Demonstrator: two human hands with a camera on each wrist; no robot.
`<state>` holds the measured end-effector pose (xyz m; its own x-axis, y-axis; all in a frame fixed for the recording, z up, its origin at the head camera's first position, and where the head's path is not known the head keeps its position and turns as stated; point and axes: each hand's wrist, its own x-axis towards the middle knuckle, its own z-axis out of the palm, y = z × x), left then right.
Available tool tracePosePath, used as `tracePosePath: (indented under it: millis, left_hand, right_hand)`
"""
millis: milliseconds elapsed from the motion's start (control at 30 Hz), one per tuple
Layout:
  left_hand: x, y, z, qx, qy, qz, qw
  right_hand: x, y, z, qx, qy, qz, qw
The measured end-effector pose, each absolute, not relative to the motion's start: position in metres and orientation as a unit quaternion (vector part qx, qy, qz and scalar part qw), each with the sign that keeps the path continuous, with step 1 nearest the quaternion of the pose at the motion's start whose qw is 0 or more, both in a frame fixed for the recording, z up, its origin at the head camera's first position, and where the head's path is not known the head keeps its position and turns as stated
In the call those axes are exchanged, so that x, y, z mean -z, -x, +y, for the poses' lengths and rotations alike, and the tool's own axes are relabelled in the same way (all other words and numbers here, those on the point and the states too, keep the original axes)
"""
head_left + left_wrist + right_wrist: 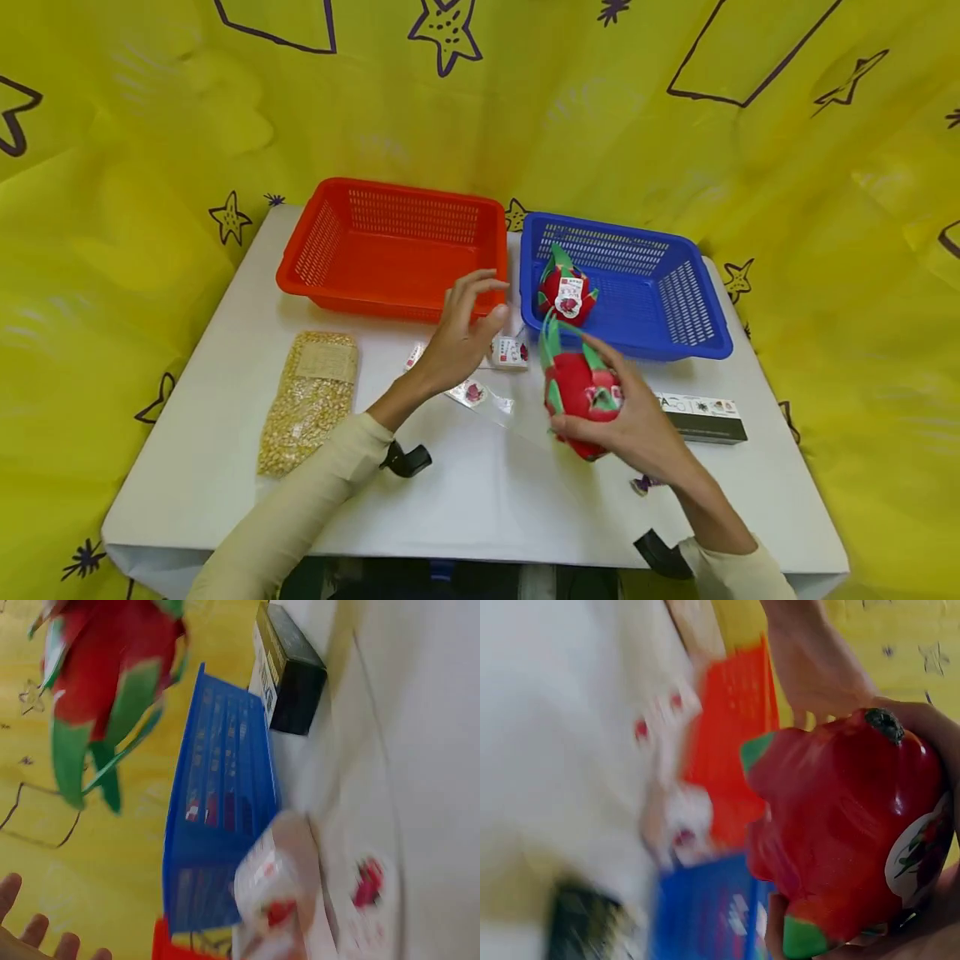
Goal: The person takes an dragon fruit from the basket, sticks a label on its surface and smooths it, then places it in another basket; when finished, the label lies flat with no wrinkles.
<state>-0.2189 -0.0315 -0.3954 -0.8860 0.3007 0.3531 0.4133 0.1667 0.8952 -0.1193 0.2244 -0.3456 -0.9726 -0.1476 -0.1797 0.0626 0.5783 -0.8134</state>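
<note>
My right hand (647,429) grips a red dragon fruit (573,392) with green leaf tips, raised above the table in front of the blue basket (630,337). In the right wrist view, a round-ended label (913,859) is on its skin. To the left, my left hand (459,342) is raised with fingers spread, holding nothing, overlapping the front corner of the red basket (360,300) in the head view. Beneath it lie a roll of fruit labels (511,353) and a clear strip (474,392) of them. Another labelled dragon fruit (552,287) stands inside the blue basket.
A bag of yellow corn kernels (303,417) lies on the left of the white table (450,517). On the right is a black and white box (705,417), with a small purple item (642,484) near my right wrist. Yellow patterned cloth hangs behind.
</note>
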Motion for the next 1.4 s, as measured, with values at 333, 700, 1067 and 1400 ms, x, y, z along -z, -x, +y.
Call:
tracePosePath:
  millis: [333,700,1067,1400]
  left_hand:
    - [0.392,0.286,0.058,0.596,0.195,-0.779,0.012]
    - [0.422,0.312,0.086,0.514,0.127,-0.845,0.075]
    - [0.423,0.318,0.099,0.465,0.124,-0.872,0.092]
    - [0.428,0.322,0.100,0.434,0.128,-0.889,0.075]
  right_hand:
    - [0.306,0.195,0.300,0.439,-0.003,0.898,0.041]
    - [0.340,0.285,0.330,0.333,0.014,0.941,0.054]
    - [0.371,0.327,0.337,0.248,0.019,0.963,0.107]
    - [0.382,0.344,0.338,0.262,0.001,0.952,0.160]
